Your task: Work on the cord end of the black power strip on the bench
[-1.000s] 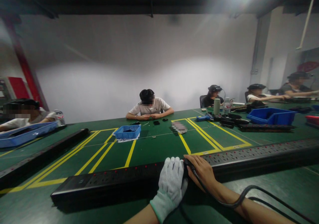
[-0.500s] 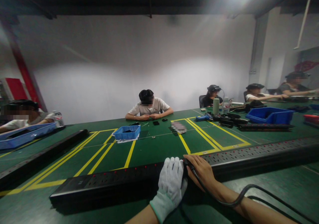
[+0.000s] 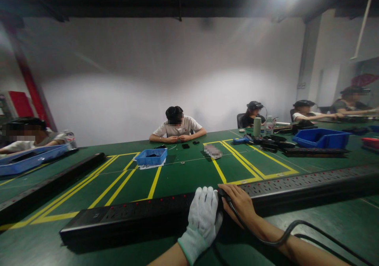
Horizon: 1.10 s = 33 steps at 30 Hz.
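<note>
A long black power strip with rows of sockets and red dots lies across the near part of the table. My left hand, in a white knitted glove, is wrapped over the strip near its middle, with the fingers together on top. Just beside it, my bare right hand grips a black plug at the strip's top face; the plug's front end is hidden between my hands. From the plug a black cable runs back over my right forearm and off to the lower right.
A second power strip lies at the left. Ahead stands a small blue tray; farther right are a large blue bin, a green cylinder and a bottle. Yellow tape marks the green table. Several people sit around it.
Both hands, the plug and the power strip stay in the same place. Only a very slight shift of the whole view shows.
</note>
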Motion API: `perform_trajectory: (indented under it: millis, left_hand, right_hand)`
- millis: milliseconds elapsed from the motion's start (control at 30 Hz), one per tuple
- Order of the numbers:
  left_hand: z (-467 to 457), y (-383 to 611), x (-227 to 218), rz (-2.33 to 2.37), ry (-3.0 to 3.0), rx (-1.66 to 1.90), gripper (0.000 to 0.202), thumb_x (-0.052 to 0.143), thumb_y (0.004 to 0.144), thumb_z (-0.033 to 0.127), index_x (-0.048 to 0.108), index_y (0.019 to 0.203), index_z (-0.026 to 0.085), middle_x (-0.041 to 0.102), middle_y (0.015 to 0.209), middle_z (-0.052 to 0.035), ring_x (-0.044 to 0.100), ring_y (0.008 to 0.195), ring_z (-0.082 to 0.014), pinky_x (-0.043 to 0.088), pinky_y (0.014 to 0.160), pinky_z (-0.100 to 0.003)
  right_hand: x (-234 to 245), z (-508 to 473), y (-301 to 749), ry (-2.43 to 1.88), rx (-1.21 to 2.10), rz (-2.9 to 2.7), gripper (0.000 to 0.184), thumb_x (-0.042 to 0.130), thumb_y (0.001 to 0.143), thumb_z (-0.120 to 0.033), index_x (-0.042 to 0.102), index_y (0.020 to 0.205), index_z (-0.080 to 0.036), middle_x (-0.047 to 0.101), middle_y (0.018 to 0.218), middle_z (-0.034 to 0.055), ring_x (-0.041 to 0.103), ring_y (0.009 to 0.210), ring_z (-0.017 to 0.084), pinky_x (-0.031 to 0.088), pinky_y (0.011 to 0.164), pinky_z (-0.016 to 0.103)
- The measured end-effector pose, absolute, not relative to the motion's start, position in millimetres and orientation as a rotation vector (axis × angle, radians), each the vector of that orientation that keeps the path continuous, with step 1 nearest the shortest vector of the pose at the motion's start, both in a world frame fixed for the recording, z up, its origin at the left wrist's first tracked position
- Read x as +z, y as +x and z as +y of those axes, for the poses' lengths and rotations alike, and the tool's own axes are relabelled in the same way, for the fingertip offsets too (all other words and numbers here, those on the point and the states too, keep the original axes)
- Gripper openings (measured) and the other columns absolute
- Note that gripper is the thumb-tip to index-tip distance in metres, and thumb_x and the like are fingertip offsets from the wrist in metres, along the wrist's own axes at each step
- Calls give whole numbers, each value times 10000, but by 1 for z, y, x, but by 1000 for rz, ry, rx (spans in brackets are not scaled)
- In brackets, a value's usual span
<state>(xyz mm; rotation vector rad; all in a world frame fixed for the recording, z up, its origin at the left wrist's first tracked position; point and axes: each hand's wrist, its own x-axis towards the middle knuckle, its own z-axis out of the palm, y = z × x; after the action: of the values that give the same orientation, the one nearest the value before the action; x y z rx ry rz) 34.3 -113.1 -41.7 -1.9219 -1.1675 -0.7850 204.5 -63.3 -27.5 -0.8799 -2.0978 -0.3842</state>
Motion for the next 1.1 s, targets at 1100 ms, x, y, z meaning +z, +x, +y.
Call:
perform_trajectory:
  millis: [1100]
  left_hand:
    - [-113, 33, -44, -1179, -1959, -742, 527, 455, 863, 368, 426, 1319, 105, 511, 1285, -145, 422, 1225, -303, 375, 990, -489]
  right_hand:
    - [-27, -63, 204, -876, -418, -2091, 358, 469, 826, -169, 522, 1176, -219, 639, 1060, 51, 606, 939, 190, 489, 833, 338]
